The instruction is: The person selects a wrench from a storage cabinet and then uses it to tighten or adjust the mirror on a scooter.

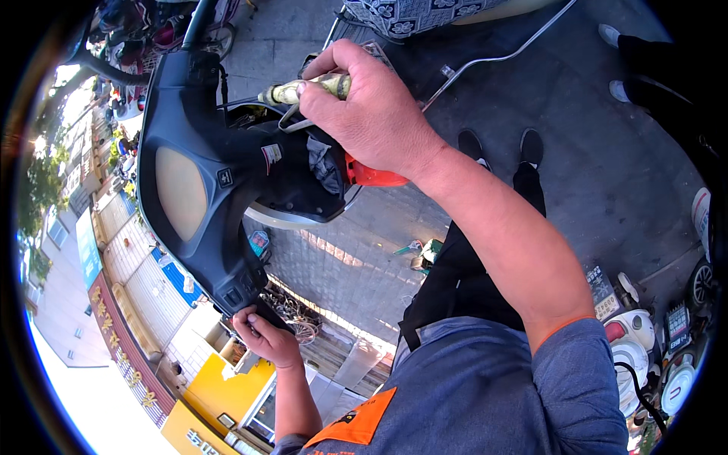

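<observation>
A dark scooter's front end fills the left side, with a pale oval dashboard (180, 189) in the middle of its handlebar cover (235, 193). My left hand (267, 339) is closed round the black handlebar grip (274, 315) at the near end. Above the front compartment, my right hand (364, 106) is closed on a worn yellow-green tool handle (292, 91); the tool's working end cannot be made out. Below that hand, a crumpled grey cloth (324, 165) lies in the compartment beside a red-orange object (371, 174), partly hidden by my wrist.
A patterned seat cover (413, 14) shows at the top, with a bent metal rod (500, 57) running beside it. Another person's dark-trousered leg (660, 102) stands at the right. Several scooters (633, 341) are parked lower right. A green-and-white item (431, 252) lies on the paving.
</observation>
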Action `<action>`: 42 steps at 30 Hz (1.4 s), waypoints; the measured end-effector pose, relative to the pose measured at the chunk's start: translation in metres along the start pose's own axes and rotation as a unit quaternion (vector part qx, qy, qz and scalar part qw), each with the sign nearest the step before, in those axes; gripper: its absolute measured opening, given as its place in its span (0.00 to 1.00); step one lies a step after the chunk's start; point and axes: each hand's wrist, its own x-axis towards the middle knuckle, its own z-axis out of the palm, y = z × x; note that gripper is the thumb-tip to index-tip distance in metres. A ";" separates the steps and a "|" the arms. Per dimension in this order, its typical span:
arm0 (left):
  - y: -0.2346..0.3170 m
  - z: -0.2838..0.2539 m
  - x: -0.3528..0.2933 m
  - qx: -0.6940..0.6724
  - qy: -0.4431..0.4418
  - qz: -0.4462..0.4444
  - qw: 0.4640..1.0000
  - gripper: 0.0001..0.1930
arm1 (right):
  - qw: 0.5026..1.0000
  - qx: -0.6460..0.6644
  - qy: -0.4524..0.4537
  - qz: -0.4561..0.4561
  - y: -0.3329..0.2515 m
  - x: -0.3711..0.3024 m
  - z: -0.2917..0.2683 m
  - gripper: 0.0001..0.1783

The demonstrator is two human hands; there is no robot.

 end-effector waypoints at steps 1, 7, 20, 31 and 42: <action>-0.001 -0.001 0.000 -0.014 -0.005 -0.020 1.000 0.08 | 1.000 0.007 0.009 0.003 0.004 0.002 0.003 0.17; 0.006 0.000 0.001 0.033 -0.017 0.026 0.999 0.07 | 1.000 0.022 0.010 0.018 0.024 0.005 0.010 0.15; 0.005 -0.004 0.006 -0.014 -0.034 0.011 0.999 0.08 | 0.996 -0.054 -0.074 0.016 0.048 0.032 -0.014 0.18; -0.001 -0.007 0.004 -0.036 -0.025 0.013 0.999 0.07 | 0.977 -0.177 -0.105 -0.060 -0.029 0.036 0.002 0.16; 0.002 -0.009 0.006 -0.028 -0.028 0.018 0.999 0.07 | 0.969 -0.135 -0.119 0.167 -0.039 0.039 -0.002 0.19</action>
